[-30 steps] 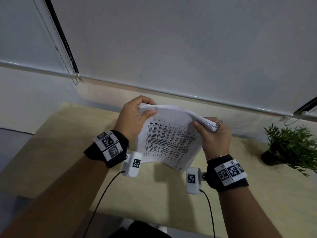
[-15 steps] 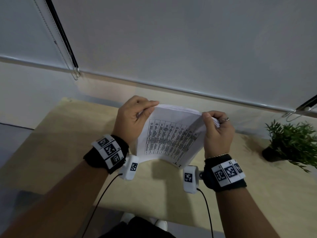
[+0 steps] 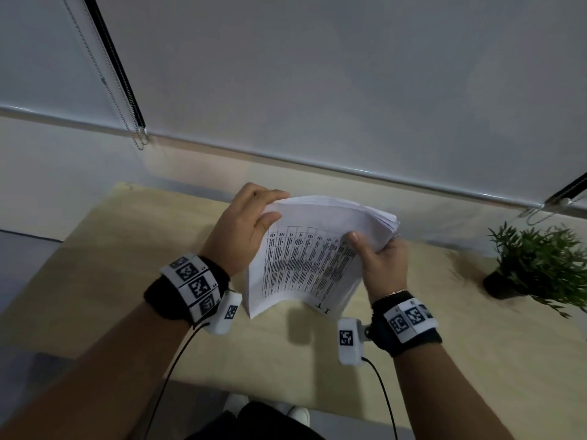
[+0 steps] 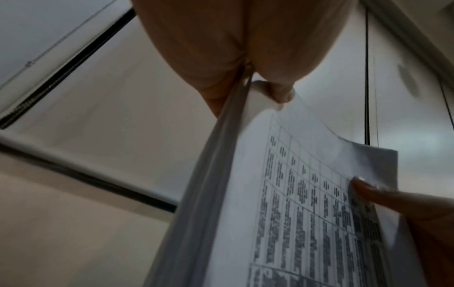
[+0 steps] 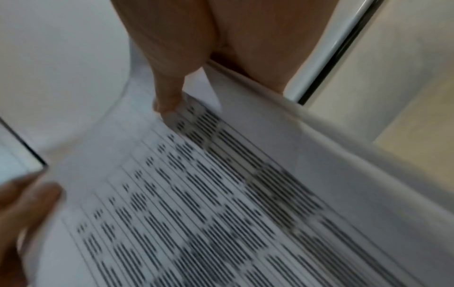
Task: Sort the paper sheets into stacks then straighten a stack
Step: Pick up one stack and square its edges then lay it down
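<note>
The stack [image 3: 309,255] hangs upright above the table [image 3: 95,265], between the hands: left hand [image 3: 244,230] pinches its 10 o'clock corner, right hand [image 3: 381,262] grips its 2 o'clock edge.

White sheets [image 3: 305,265] w/ black table print; green plant [image 3: 540,258]

Looks like an office or study room here. A plain light wooden surface [image 3: 111,265] sits against a pale wall, with grey roller blinds [image 3: 317,74] pulled down behind it and a bead chain [image 3: 104,81] hanging beside a dark frame strip. Off to the right stands a small potted plant [image 3: 536,265]. The paper sheets [image 3: 305,265] carry printed tables, proper desk paperwork.
</note>
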Demonstrator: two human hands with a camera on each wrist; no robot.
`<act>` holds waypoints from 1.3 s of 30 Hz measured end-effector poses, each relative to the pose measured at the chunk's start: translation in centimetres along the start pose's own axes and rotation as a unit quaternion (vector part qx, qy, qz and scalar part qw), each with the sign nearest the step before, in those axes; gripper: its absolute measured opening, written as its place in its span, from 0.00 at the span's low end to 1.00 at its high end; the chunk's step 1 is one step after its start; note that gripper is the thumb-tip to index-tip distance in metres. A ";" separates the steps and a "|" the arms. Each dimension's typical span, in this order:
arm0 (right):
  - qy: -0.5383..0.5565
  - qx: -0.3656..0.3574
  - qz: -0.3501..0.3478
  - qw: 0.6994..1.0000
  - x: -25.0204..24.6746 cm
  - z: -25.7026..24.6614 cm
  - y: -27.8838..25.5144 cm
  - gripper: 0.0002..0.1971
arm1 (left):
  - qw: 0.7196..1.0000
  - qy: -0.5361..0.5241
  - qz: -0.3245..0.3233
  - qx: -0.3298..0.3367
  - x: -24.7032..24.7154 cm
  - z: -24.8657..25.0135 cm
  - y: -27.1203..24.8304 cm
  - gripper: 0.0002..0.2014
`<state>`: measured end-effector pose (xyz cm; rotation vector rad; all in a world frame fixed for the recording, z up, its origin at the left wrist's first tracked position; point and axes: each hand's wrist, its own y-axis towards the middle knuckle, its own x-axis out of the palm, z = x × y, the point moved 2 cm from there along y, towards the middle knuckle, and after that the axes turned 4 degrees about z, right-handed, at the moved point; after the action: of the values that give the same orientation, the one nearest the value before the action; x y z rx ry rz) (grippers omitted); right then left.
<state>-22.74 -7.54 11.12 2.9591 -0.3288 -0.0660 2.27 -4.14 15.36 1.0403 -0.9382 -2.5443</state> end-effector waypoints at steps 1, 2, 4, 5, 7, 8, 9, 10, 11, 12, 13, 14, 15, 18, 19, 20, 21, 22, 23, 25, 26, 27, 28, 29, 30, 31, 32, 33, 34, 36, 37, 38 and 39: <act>-0.010 0.021 0.000 1.000 0.2 0.5 -0.2 0.11 | 1.000 0.005 -0.007 -0.007 0.1 -0.1 0.0 0.12; -0.021 0.029 0.000 0.999 0.4 0.6 -0.2 0.10 | 1.000 0.010 -0.012 -0.007 0.0 0.0 0.2 0.11; -0.058 0.013 -0.007 0.998 0.7 0.1 0.0 0.09 | 0.999 0.043 -0.018 0.008 -0.7 -0.1 0.7 0.08; -0.076 -0.004 -0.011 0.997 0.7 -0.6 0.3 0.10 | 0.997 0.076 -0.028 0.014 -1.1 -0.1 1.0 0.08; -0.119 -0.065 -0.038 0.990 1.1 -2.7 0.9 0.09 | 0.984 0.165 -0.067 0.014 -2.0 0.6 1.9 0.15; -0.163 -0.117 -0.064 0.978 1.6 -4.1 1.0 0.07 | 0.975 0.201 -0.091 0.012 -2.3 1.1 2.5 0.20; -0.211 -0.177 -0.090 0.957 2.3 -5.4 1.0 0.05 | 0.970 0.217 -0.109 0.011 -2.3 1.6 3.0 0.25; -0.246 -0.234 -0.112 0.934 3.0 -6.5 0.8 0.05 | 0.970 0.212 -0.115 0.008 -2.3 2.1 3.5 0.26; -0.262 -0.269 -0.121 0.919 3.7 -7.3 0.7 0.04 | 0.976 0.189 -0.109 0.003 -2.1 2.6 4.0 0.22; -0.259 -0.285 -0.118 0.916 4.3 -8.1 0.6 0.03 | 0.983 0.156 -0.099 -0.009 -2.0 2.7 4.4 0.16; -0.253 -0.291 -0.102 0.917 4.5 -8.2 0.7 0.05 | 0.988 0.123 -0.091 -0.030 -1.9 2.3 4.5 0.12; -0.263 -0.290 -0.072 0.917 4.5 -8.0 0.7 0.10 | 0.990 0.097 -0.084 -0.051 -1.9 1.7 4.4 0.10; -0.302 -0.280 -0.028 0.911 4.1 -7.2 0.8 0.19 | 0.992 0.071 -0.071 -0.076 -2.1 0.7 4.0 0.11; -0.403 -0.192 0.128 0.886 1.1 -3.5 0.8 0.49 | 0.986 0.007 -0.023 -0.167 -3.5 -2.5 2.5 0.17; -0.392 -0.152 0.158 0.893 0.0 -2.0 0.8 0.56 | 0.980 -0.007 -0.012 -0.200 -4.0 -3.7 2.0 0.16; -0.368 -0.098 0.167 0.909 -1.0 -0.5 0.9 0.60 | 0.973 -0.021 -0.007 -0.230 -4.4 -4.8 1.3 0.14; -0.316 -0.038 0.154 0.936 -1.8 1.0 1.2 0.64 | 0.966 -0.034 -0.010 -0.254 -4.7 -5.9 0.6 0.11; -0.233 0.018 0.116 0.965 -2.2 2.3 1.5 0.64 | 0.959 -0.055 -0.017 -0.279 -4.9 -6.9 -0.2 0.10; -0.138 0.066 0.068 0.986 -2.5 3.1 1.8 0.63 | 0.947 -0.087 -0.024 -0.307 -4.8 -7.8 -0.9 0.09; -0.023 0.124 -0.041 0.991 -2.6 3.7 2.0 0.47 | 0.917 -0.154 -0.037 -0.366 -4.1 -9.1 -2.4 0.08; -0.017 0.129 -0.085 0.988 -2.4 3.4 1.8 0.36 | 0.907 -0.173 -0.040 -0.382 -3.5 -9.3 -3.0 0.08; -0.031 0.125 -0.106 0.986 -2.3 3.1 1.6 0.27 | 0.903 -0.179 -0.037 -0.390 -2.9 -9.3 -3.6 0.09; -0.046 0.115 -0.102 0.987 -2.3 2.7 1.4 0.20 | 0.905 -0.174 -0.024 -0.387 -2.3 -8.9 -3.9 0.10; -0.056 0.100 -0.077 0.990 -2.4 2.3 1.2 0.15 | 0.915 -0.149 -0.006 -0.376 -1.7 -8.3 -4.2 0.10; -0.069 0.068 -0.039 0.995 -2.7 1.9 0.9 0.13 | 0.927 -0.117 0.014 -0.357 -1.3 -7.6 -4.5 0.08; -0.078 0.030 -0.007 0.996 -3.0 1.6 0.6 0.12 | 0.937 -0.089 0.034 -0.337 -0.9 -6.8 -4.8 0.07; -0.081 -0.001 0.014 0.997 -3.3 1.6 0.2 0.14 | 0.943 -0.083 0.049 -0.320 -0.5 -6.2 -5.3 0.06; -0.086 -0.019 0.026 0.996 -3.5 1.6 -0.5 0.16 | 0.946 -0.092 0.056 -0.307 -0.2 -5.7 -5.9 0.06; -0.101 -0.027 0.031 0.994 -3.7 2.2 -1.1 0.18 | 0.947 -0.098 0.056 -0.300 0.3 -5.6 -6.7 0.06; -0.139 0.006 0.014 0.990 -3.6 3.9 -2.4 0.16 | 0.943 -0.102 0.037 -0.315 1.2 -6.2 -8.5 0.08; -0.153 0.039 0.000 0.987 -3.5 4.8 -3.1 0.13 | 0.935 -0.111 0.016 -0.336 1.8 -6.7 -9.4 0.09; -0.154 0.070 -0.011 0.985 -3.5 5.7 -3.5 0.13 | 0.928 -0.117 -0.003 -0.355 2.2 -7.1 -10.2 0.10; -0.139 0.095 -0.014 0.986 -3.5 6.4 -3.9 0.15 | 0.924 -0.118 -0.014 -0.364 2.6 -7.4 -10.7 0.09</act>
<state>-25.71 -4.04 4.29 3.1441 -0.3460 -0.4818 5.79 -0.57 3.07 0.5284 0.0320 -2.7109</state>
